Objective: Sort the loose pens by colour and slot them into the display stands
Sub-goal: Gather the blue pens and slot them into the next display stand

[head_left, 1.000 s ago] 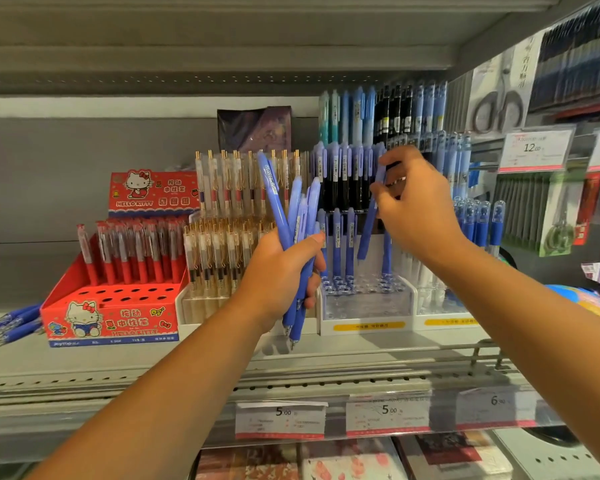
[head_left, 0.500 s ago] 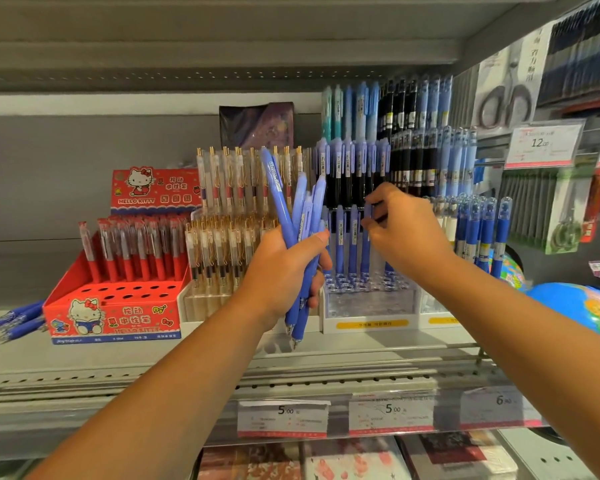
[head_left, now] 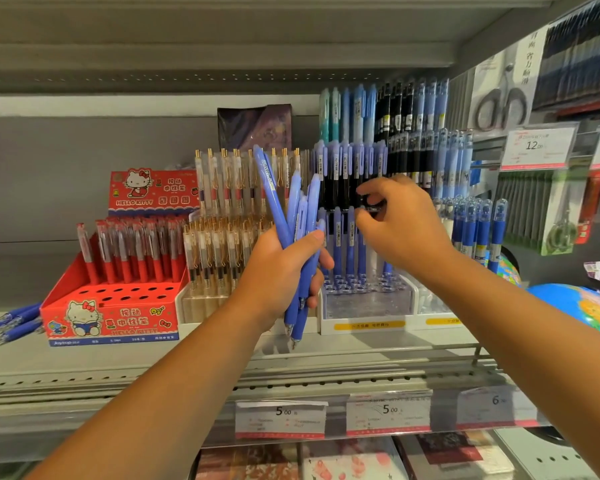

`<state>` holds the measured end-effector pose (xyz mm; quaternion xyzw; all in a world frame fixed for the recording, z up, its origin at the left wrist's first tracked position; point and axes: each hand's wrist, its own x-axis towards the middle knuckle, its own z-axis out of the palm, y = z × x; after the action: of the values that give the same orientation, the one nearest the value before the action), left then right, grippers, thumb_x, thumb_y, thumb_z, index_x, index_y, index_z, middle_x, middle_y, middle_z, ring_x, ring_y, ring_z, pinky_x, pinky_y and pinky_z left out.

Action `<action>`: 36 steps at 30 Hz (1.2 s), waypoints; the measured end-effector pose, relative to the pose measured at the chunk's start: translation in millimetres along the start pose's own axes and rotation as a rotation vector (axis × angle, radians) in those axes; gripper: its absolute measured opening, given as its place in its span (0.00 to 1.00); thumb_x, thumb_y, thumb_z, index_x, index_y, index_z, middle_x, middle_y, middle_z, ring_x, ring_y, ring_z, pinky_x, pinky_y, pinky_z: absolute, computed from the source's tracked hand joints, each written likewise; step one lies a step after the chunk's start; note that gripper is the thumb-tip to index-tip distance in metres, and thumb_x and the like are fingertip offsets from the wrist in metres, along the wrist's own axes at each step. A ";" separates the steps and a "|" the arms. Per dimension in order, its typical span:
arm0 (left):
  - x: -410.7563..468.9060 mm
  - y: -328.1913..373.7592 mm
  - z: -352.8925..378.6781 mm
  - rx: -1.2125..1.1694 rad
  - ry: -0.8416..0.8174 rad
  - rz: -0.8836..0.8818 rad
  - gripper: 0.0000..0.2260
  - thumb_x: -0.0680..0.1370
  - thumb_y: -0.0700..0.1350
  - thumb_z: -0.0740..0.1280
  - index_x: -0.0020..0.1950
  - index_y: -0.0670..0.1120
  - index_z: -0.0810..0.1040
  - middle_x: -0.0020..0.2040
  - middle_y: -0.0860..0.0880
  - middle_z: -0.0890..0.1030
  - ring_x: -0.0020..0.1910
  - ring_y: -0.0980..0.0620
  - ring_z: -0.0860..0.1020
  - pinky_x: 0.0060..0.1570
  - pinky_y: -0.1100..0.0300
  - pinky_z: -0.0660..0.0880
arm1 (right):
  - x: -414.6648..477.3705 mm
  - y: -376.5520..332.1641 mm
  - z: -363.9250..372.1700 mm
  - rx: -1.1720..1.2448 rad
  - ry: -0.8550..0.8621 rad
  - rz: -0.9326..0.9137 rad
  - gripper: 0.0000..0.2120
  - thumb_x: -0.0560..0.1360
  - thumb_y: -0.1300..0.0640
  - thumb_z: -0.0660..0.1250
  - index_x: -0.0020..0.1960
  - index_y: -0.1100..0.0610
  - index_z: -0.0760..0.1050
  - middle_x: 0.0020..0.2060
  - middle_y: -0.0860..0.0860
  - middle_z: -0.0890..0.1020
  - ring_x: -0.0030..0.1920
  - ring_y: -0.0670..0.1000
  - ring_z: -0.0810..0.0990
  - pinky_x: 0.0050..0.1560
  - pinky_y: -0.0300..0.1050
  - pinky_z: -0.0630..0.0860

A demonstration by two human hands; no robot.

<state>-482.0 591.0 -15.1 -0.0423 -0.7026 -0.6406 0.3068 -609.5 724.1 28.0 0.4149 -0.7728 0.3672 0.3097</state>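
— Blue plastic pens (head_left: 300, 216), a whole bunch, tips down, in the left hand (head_left: 274, 271). Its fingers are wrapped tight round the middle of them.

— Are they heavy?

— I think they are light, stiff and a bit slippery. It is best to pinch one near the top, by the clip, and pull it straight up out of the bunch.

— And the right hand (head_left: 402, 226)?

— It is just past the bunch, at the pen tops in the clear stand (head_left: 364, 303). Its fingers are curled, with the thumb near the pointer. I cannot tell if they pinch a pen.

— Is there room?

— The stand's front holes are open, so a pen can drop in there. But the standing pens are close together, and taller rows (head_left: 350, 168) rise right behind. A bump could tip them. More loose blue pens (head_left: 11, 322) lie far left on the shelf (head_left: 187, 358), beside the red stand (head_left: 111, 317). The top shelf (head_left: 222, 57) hangs high over it all.
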 end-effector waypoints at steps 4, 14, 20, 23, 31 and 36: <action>1.7 -1.9 -2.1 -0.008 0.024 0.008 0.08 0.82 0.46 0.65 0.48 0.41 0.77 0.38 0.38 0.77 0.26 0.44 0.72 0.28 0.54 0.73 | -5.2 -25.3 -11.9 0.555 -0.275 0.149 0.04 0.76 0.59 0.70 0.50 0.55 0.81 0.35 0.49 0.82 0.34 0.45 0.80 0.30 0.41 0.76; -1.3 -0.6 0.2 -0.001 -0.018 -0.008 0.07 0.81 0.47 0.64 0.57 0.45 0.75 0.33 0.45 0.81 0.25 0.44 0.78 0.27 0.53 0.78 | -15.8 -28.8 -10.2 0.746 -0.470 0.224 0.04 0.77 0.63 0.70 0.50 0.63 0.80 0.36 0.58 0.84 0.34 0.51 0.82 0.33 0.39 0.77; 0.4 -2.4 1.3 -0.039 -0.060 -0.080 0.06 0.82 0.45 0.62 0.57 0.48 0.76 0.40 0.41 0.84 0.38 0.36 0.84 0.34 0.47 0.81 | -11.8 -22.3 -18.9 0.870 -0.450 0.304 0.07 0.76 0.60 0.71 0.49 0.65 0.78 0.46 0.64 0.82 0.42 0.53 0.81 0.45 0.45 0.81; 1.7 -3.3 0.5 -0.055 -0.063 -0.106 0.09 0.83 0.45 0.62 0.61 0.45 0.75 0.40 0.40 0.84 0.40 0.35 0.84 0.34 0.48 0.81 | -6.8 -19.8 -24.1 0.933 -0.403 0.336 0.07 0.76 0.60 0.70 0.49 0.64 0.76 0.52 0.68 0.82 0.44 0.56 0.80 0.46 0.45 0.82; 3.7 -4.3 0.7 -0.082 -0.023 -0.065 0.05 0.83 0.44 0.62 0.59 0.47 0.71 0.39 0.39 0.83 0.36 0.37 0.83 0.31 0.46 0.81 | 12.3 -5.1 -35.1 0.741 -0.052 0.220 0.07 0.76 0.59 0.71 0.52 0.57 0.74 0.41 0.60 0.84 0.34 0.50 0.84 0.34 0.42 0.82; 3.6 -3.1 0.0 -0.093 -0.025 -0.061 0.06 0.83 0.44 0.62 0.59 0.48 0.71 0.39 0.39 0.83 0.32 0.38 0.81 0.30 0.47 0.80 | 20.4 10.3 -31.6 0.291 0.118 0.086 0.10 0.76 0.53 0.72 0.53 0.53 0.73 0.40 0.57 0.82 0.37 0.53 0.83 0.34 0.44 0.82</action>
<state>-486.3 589.3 -16.1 -0.0430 -0.6770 -0.6811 0.2757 -622.4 745.6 57.9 0.3997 -0.7087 0.5121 0.2752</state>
